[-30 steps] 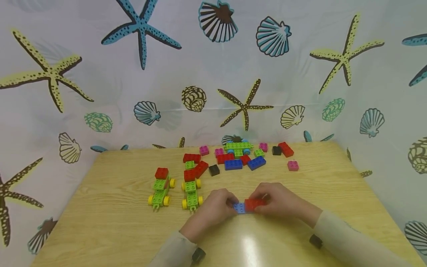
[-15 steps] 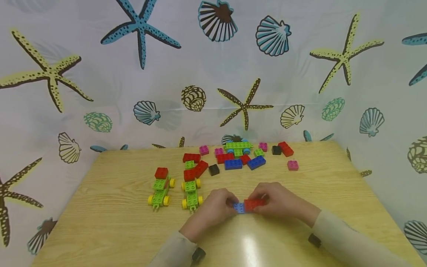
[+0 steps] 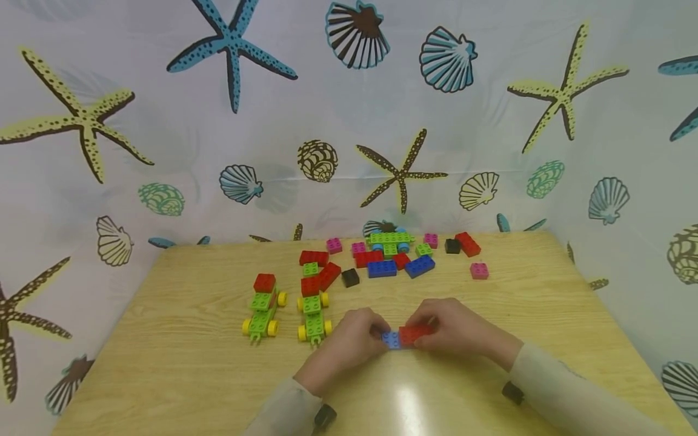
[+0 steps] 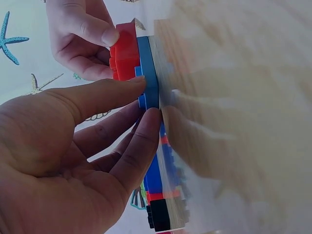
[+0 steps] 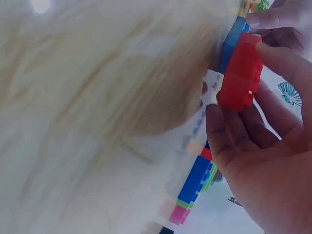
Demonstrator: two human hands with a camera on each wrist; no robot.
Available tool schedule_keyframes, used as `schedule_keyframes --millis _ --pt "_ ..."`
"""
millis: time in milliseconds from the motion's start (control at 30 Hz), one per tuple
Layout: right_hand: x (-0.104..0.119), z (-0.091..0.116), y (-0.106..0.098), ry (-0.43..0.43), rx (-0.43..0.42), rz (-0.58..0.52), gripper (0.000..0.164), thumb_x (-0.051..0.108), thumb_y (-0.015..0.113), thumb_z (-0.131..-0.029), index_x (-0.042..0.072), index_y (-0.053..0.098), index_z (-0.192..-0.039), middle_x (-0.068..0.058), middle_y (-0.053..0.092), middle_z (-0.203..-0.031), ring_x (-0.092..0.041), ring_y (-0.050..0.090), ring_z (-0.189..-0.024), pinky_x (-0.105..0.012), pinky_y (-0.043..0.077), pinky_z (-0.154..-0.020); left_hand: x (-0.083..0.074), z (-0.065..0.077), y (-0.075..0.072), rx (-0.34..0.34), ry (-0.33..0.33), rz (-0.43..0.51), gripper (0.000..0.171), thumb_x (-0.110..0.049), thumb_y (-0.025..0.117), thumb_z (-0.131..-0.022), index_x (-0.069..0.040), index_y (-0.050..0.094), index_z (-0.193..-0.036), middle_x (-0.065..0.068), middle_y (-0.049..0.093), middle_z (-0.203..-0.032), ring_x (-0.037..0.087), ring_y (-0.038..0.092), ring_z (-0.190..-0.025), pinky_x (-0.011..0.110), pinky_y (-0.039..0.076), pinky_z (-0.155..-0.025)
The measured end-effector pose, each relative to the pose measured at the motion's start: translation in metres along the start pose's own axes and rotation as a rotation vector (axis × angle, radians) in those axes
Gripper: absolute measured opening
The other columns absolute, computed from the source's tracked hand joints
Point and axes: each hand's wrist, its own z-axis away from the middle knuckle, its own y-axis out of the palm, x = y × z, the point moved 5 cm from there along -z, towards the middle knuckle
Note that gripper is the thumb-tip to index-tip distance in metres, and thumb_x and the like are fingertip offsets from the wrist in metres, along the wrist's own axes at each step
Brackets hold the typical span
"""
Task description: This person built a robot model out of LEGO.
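A light blue toy brick (image 3: 390, 340) lies on the table at the front middle, pinched at its left end by my left hand (image 3: 355, 340). My right hand (image 3: 451, 328) grips a red brick (image 3: 412, 335) by thumb and fingers, on top of the blue brick's right part. In the left wrist view the red brick (image 4: 126, 48) sits against the studded side of the blue brick (image 4: 151, 80). From the right wrist the red brick (image 5: 240, 73) extends past the blue one (image 5: 233, 45). Whether the studs are fully pressed together, I cannot tell.
Left of my hands stand two green wheeled toy cars, one with a red brick on its end (image 3: 262, 309), the other (image 3: 313, 318) nearer. Farther back lie loose red, blue (image 3: 382, 269), black (image 3: 350, 278), green and pink bricks (image 3: 479, 270), beside a green blue-wheeled base (image 3: 390, 238).
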Motion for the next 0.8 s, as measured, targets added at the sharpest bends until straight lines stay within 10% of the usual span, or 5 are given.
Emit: schedule_keyframes --millis 800 --pt "0.005 -0.007 0.010 -0.025 0.003 0.038 0.026 0.034 0.086 -0.100 0.021 0.086 -0.123 0.010 0.077 -0.109 -0.012 0.064 -0.098 -0.026 0.055 -0.086 0.000 -0.001 0.000 -0.014 0.013 -0.016 0.021 -0.006 0.085 -0.096 -0.005 0.085 -0.117 0.007 0.078 -0.111 0.020 0.067 -0.099 0.046 0.064 -0.098"
